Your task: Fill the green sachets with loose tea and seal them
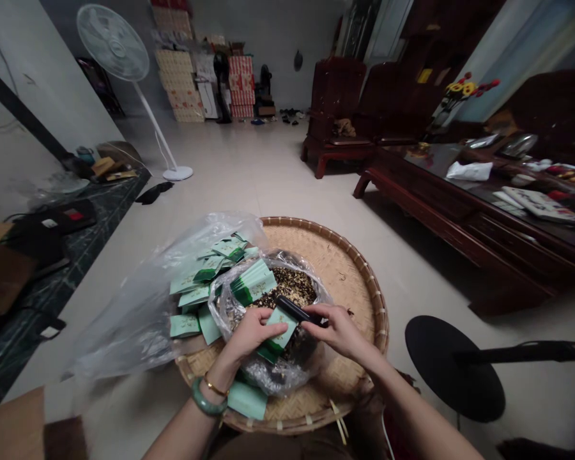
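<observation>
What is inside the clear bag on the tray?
Inside the bag: dark and pale loose bits and some green packets. What lies under them is covered and cannot be seen.

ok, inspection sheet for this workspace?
Surface: woven tray, raised rim
Job's things: green packets, open bag of dark-and-pale loose material
Clutter: large plastic bag at tray's left; pale sticks at near rim
Grippers: left hand pinches a packet; right hand holds black tool at its edge
Cables: white cord beside tray, lower right
Surroundings: white fan, black round base, dark wood table, chairs
</observation>
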The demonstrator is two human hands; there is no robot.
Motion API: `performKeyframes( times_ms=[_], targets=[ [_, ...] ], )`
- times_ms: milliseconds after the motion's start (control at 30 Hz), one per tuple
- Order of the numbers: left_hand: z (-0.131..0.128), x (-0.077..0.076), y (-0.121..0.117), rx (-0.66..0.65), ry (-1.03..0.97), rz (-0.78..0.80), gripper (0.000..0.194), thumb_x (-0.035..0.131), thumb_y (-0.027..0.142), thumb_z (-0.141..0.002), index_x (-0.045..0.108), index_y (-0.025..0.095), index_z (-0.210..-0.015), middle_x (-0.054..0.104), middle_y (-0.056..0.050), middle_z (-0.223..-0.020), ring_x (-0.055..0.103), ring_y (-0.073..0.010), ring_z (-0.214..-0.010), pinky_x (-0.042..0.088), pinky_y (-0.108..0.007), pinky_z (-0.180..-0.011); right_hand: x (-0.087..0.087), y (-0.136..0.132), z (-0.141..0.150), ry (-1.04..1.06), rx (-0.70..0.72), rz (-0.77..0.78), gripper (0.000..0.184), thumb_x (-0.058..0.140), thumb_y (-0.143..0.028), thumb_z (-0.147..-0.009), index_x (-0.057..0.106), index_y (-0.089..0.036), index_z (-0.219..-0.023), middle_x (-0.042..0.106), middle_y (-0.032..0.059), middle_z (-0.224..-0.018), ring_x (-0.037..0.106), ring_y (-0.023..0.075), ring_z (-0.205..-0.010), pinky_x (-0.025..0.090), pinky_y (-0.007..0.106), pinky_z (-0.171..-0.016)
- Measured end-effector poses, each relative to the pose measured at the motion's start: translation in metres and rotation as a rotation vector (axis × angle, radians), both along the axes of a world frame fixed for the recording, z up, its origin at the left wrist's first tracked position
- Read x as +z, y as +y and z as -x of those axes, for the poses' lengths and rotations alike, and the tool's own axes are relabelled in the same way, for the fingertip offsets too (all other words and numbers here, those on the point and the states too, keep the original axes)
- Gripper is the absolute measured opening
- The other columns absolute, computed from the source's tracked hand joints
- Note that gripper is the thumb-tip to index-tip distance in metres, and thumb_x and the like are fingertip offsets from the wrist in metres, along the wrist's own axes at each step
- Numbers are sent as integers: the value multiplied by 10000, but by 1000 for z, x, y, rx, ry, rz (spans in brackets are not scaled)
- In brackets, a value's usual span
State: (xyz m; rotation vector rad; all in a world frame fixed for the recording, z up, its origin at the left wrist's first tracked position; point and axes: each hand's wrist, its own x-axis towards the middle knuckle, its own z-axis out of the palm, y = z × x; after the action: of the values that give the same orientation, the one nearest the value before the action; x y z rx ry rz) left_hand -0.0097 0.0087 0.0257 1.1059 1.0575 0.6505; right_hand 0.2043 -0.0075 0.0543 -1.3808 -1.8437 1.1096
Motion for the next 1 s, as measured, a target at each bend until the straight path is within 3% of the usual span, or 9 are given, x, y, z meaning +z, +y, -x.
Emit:
performKeyframes(
  times_ms=[167, 300, 400, 533, 600, 700, 767, 867, 1000],
  targets=[
    [2, -3, 1, 13, 3, 2, 408, 808, 444, -553, 693, 80, -698, 601, 9, -571, 506, -112, -523, 373, -213, -521, -4, 3, 3, 85, 1, 65, 281, 624, -338, -786, 718, -161, -983, 736, 65, -909, 647, 207, -761, 497, 299, -642],
    [8, -4, 2, 80, -31, 47, 429, 830, 429, -527, 709, 88, -758, 668, -11, -641, 568, -135, -562, 428, -231, -562, -22, 5, -9, 172, -95, 184, 413, 641, -401, -754, 678, -133, -1066, 725, 72, -918, 647, 197, -729, 509, 290, -595],
    [13, -3, 2, 168, -70, 49, 468, 836, 417, -525, 711, 104, -849, 717, -33, -742, 620, -165, -626, 468, -254, -608, -41, 0, -16, 40, -155, 118, 457, 679, -388, -716, 671, -124, -1089, 722, 100, -964, 655, 242, -834, 519, 360, -727],
    [14, -1, 0, 228, -67, -12, 451, 828, 403, -539, 700, 108, -857, 727, -44, -770, 640, -188, -674, 481, -264, -629, -55, -8, -8, -179, -50, -1, 414, 724, -304, -676, 689, -159, -1062, 716, 106, -994, 626, 277, -918, 477, 410, -823],
    [11, 0, -3, 214, -38, -49, 427, 818, 403, -545, 700, 113, -835, 724, -41, -763, 640, -195, -686, 481, -272, -638, -54, -8, 2, -116, -61, -29, 399, 700, -324, -719, 671, -171, -1087, 707, 97, -1002, 614, 259, -922, 475, 391, -815],
    [4, 0, -7, 168, 21, -114, 365, 801, 381, -563, 703, 122, -800, 714, -34, -752, 628, -191, -697, 476, -273, -653, -45, -1, 20, 151, -148, -9, 399, 639, -387, -786, 633, -168, -1119, 690, 79, -974, 621, 205, -843, 490, 325, -739],
    [0, 0, -9, 128, 21, -126, 354, 796, 364, -568, 699, 125, -811, 708, -34, -752, 622, -187, -697, 472, -268, -651, -39, 4, 31, 252, -187, -8, 295, 660, -399, -766, 675, -168, -948, 680, 50, -847, 607, 177, -743, 478, 285, -665],
    [-3, 2, -9, 144, 4, -146, 344, 774, 371, -596, 694, 133, -832, 709, -47, -771, 622, -188, -704, 474, -268, -654, -33, 6, 43, 276, -200, -48, 237, 671, -388, -758, 654, -169, -670, 634, 21, -673, 567, 154, -649, 439, 259, -602],
    [-4, 8, -7, 220, 127, -310, 228, 690, 379, -688, 700, 153, -662, 701, -45, -674, 608, -189, -675, 466, -275, -670, -25, -2, 46, 243, -127, -80, 253, 638, -387, -799, 667, -170, -674, 636, 19, -664, 566, 150, -648, 427, 253, -598]
  ],
)
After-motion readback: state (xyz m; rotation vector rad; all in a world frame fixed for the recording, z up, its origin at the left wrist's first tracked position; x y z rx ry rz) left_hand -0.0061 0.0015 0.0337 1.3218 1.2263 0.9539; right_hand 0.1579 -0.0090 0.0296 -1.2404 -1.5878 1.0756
